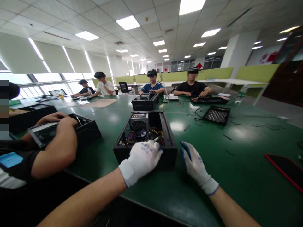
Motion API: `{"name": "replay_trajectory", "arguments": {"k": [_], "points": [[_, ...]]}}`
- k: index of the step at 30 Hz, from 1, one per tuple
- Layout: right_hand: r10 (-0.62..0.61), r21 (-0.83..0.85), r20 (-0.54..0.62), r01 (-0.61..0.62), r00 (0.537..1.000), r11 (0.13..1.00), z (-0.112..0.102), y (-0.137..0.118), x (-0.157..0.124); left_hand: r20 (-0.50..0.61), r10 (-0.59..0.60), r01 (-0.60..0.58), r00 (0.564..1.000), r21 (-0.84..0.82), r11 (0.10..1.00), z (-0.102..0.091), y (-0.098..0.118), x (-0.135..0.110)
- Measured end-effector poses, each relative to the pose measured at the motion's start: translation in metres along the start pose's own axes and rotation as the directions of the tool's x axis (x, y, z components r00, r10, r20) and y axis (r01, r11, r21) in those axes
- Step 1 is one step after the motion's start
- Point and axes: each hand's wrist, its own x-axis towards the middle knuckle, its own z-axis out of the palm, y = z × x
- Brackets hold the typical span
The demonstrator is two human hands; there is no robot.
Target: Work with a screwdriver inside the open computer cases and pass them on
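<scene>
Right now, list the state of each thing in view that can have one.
Computer case: top open, parts showing inside.
Left hand: gloved, resting on the case's front edge.
Right hand: gloved, open, beside the case.
Second case: open on top.
Black tray: flat on the table.

Bright, even light falls from the ceiling panels [128, 22] and from the shaded windows [35, 63] on the left. The green table [236, 151] shows pale glare patches. Straight lines bend strongly toward the edges, and the far background looks soft.
</scene>
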Motion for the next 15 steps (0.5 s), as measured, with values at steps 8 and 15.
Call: {"name": "replay_trajectory", "arguments": {"k": [8,15], "points": [[-0.299,0.067,0.326,0.294,0.897,0.954,-0.083,-0.093,-0.012,0.106,0.192,-0.176,0.976,-0.145,0.974,-0.054,0.077,-0.076],[-0.428,-0.010,0.586,0.534,0.688,0.846,-0.106,-0.129,-0.026,0.129,0.136,-0.103,0.982,-0.232,0.967,-0.058,0.049,-0.102]]}}
